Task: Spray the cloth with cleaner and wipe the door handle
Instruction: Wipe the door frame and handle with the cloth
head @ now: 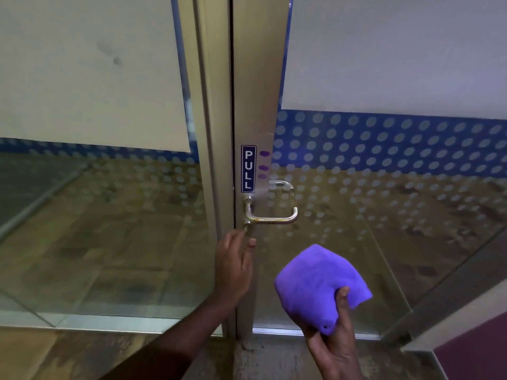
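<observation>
The purple cloth [319, 283] is bunched in the right hand [333, 341], thumb pinching it, below the door handle [271, 213]. Left hand [234, 266] is open, fingers spread, near the keyhole. Cloth looks soft and light, so keep it wadded; the steel lever is likely slick.

We see a dim, soft picture with a blue-purple tint; our left hand [233, 266] looks smeared, the door frame [258, 91] bends, and the glass [397, 215] shows hazy reflections
</observation>
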Demonstrator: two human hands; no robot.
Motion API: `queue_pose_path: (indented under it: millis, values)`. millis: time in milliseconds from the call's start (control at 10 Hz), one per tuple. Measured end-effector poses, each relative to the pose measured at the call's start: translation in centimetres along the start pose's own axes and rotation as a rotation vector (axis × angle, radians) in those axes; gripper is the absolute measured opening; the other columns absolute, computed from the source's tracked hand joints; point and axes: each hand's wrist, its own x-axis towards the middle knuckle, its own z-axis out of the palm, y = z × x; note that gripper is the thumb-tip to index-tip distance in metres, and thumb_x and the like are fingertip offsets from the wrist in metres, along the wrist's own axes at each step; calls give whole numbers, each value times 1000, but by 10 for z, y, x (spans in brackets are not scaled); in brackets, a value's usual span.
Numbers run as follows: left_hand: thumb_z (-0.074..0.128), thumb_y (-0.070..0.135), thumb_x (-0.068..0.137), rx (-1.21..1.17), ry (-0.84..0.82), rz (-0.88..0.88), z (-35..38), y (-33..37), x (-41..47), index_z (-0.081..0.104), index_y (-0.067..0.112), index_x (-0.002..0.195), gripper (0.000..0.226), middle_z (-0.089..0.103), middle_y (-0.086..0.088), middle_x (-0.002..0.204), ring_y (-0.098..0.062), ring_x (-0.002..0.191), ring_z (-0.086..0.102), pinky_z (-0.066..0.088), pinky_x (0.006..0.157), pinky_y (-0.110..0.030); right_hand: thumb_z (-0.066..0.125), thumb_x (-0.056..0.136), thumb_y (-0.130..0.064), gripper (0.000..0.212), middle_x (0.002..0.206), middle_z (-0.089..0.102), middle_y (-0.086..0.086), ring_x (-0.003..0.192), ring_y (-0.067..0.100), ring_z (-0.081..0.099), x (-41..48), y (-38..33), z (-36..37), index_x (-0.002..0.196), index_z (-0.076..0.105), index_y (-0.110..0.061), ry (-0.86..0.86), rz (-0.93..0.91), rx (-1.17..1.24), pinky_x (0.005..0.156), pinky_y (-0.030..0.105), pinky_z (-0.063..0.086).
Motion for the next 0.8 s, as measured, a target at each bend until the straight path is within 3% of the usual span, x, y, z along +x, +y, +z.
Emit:
queue_pose_path:
  millis: [100, 200, 300, 400, 500, 600, 700, 800]
  values:
    - [30, 62, 93, 200, 5, 228, -22, -11, 27, 35, 1, 145, 80, 36, -20, 150, -29, 141, 30, 22, 116, -40, 61, 74, -50, 59, 118, 71, 5, 102, 18, 70, -3, -6, 5, 122, 61, -17, 12, -42, -18, 83, 50, 53]
    - [24, 70, 90, 314, -27, 340, -40, -15, 53, 16, 6, 152, 89, 15, -16, 160, -29, 149, 10, 9, 121, -44, 57, 76, -46, 50, 110, 74, 2, 95, 13, 72, -6, -7, 11, 115, 65, -16, -39, -104, -35, 79, 43, 56]
    - [19, 75, 87, 401, -17, 430, -54, -11, 83, 12, 8, 152, 94, 9, -14, 161, -26, 150, -1, 4, 121, -47, 55, 75, -44, 45, 101, 76, 1, 88, 11, 73, -7, -10, 15, 106, 68, -14, -45, -130, -41, 66, 35, 61]
    - [16, 77, 85, 491, 17, 424, -77, -1, 114, 10, 9, 151, 95, 9, -15, 160, -31, 149, -1, 7, 120, -52, 51, 74, -43, 43, 88, 77, 0, 76, 8, 74, -1, -4, 18, 93, 73, -11, 8, -173, -52, 53, 27, 60]
    - [17, 77, 86, 565, 151, 473, -88, 5, 145, 15, 4, 150, 97, 15, -22, 158, -37, 147, 5, 7, 120, -53, 59, 75, -39, 34, 88, 77, 1, 76, 8, 73, 0, -8, -41, 88, 75, -12, 10, -290, -139, 56, 26, 59]
    - [19, 76, 86, 654, 182, 530, -96, 1, 159, 16, 2, 150, 97, 17, -25, 157, -39, 147, 8, 8, 120, -53, 70, 75, -34, 28, 94, 75, 4, 82, 11, 72, -21, 31, -94, 93, 72, -13, 65, -195, -241, 65, 27, 58]
    - [23, 74, 87, 669, 194, 539, -96, -1, 173, 14, 4, 150, 95, 17, -25, 157, -40, 147, 9, 9, 120, -53, 80, 72, -31, 32, 100, 72, 6, 87, 14, 68, -15, 115, -61, 97, 68, -14, 190, -168, -545, 74, 28, 54]
    - [28, 71, 89, 654, 230, 552, -91, -7, 182, 9, 8, 152, 91, 17, -25, 157, -39, 147, 10, 9, 120, -52, 87, 68, -21, 38, 102, 68, 8, 85, 15, 63, 13, 6, 38, 94, 62, -12, 350, -395, -727, 78, 27, 43]
